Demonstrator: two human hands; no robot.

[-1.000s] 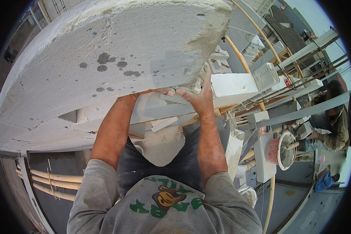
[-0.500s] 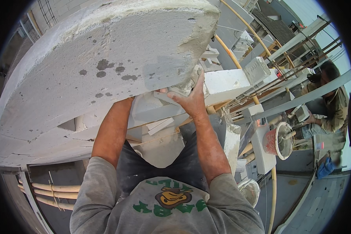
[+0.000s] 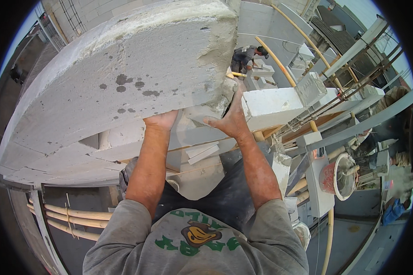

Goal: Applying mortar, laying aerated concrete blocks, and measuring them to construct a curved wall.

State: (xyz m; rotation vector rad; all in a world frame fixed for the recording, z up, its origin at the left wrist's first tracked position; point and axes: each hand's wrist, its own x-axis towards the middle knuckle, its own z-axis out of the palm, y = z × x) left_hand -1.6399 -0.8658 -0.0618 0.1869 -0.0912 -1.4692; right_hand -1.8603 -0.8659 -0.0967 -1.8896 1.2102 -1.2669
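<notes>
left hand (image 3: 162, 120) has parted from right hand (image 3: 234, 120), spread wide against pale block (image 3: 170, 59); left grip unclear.

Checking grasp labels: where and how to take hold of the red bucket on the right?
Probably pinch the red bucket by its rim on the left, coming from that side with the right hand. That stretch looks unobstructed, the mouth is open, and the stick-like handle inside points toward the far side.
</notes>
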